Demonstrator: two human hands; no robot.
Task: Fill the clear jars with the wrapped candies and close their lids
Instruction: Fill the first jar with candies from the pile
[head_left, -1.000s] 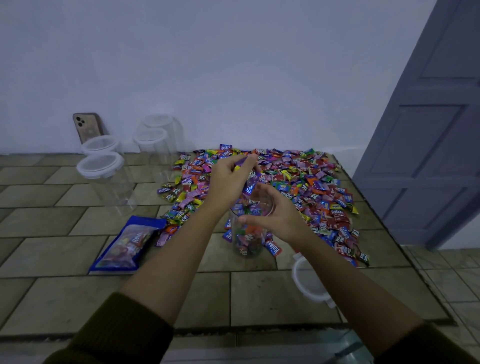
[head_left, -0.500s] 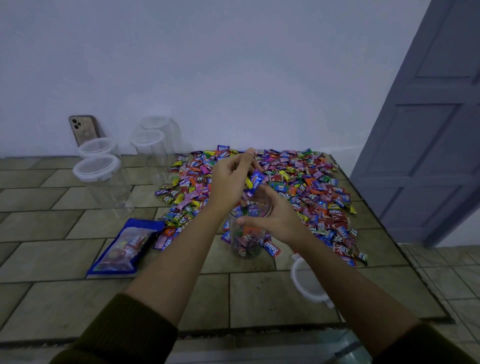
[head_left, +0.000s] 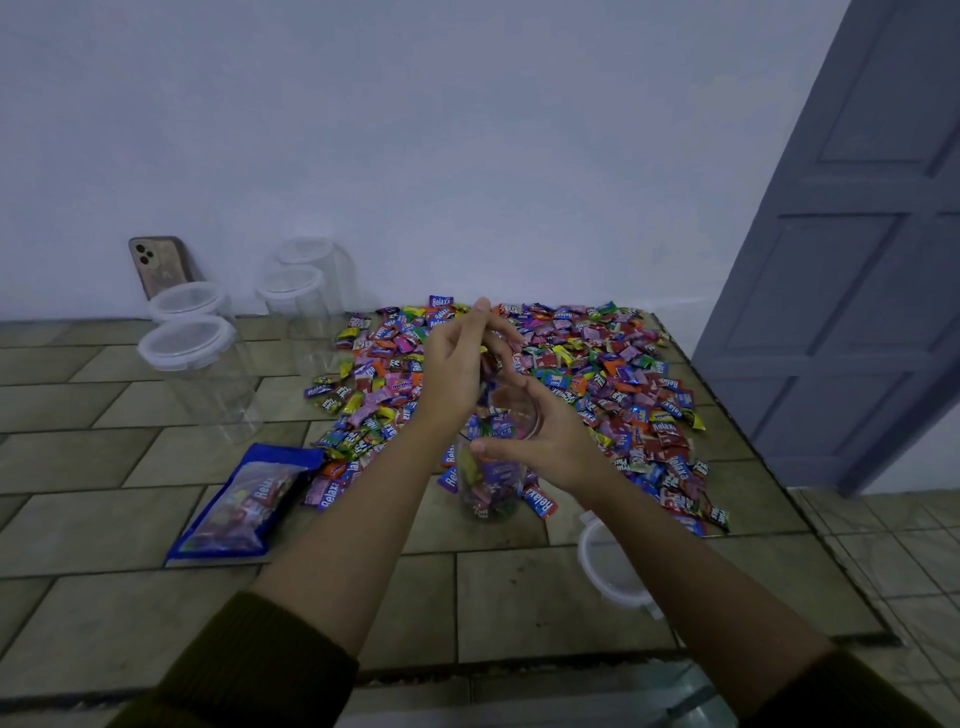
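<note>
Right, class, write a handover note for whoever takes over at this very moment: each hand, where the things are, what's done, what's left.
Left hand: above the mouth of the open clear plastic jar, fingers bunched; too blurred to tell if it holds candies.
Right hand: grips that jar near its rim.
Done: jar partly filled.
The white-rimmed round lid lies on the tiled tabletop by the right forearm.
The heap of colourful wrapped candies lies behind the jar; four empty lidded clear jars stand back left.
Left: top up, close, then fill the other four.
</note>
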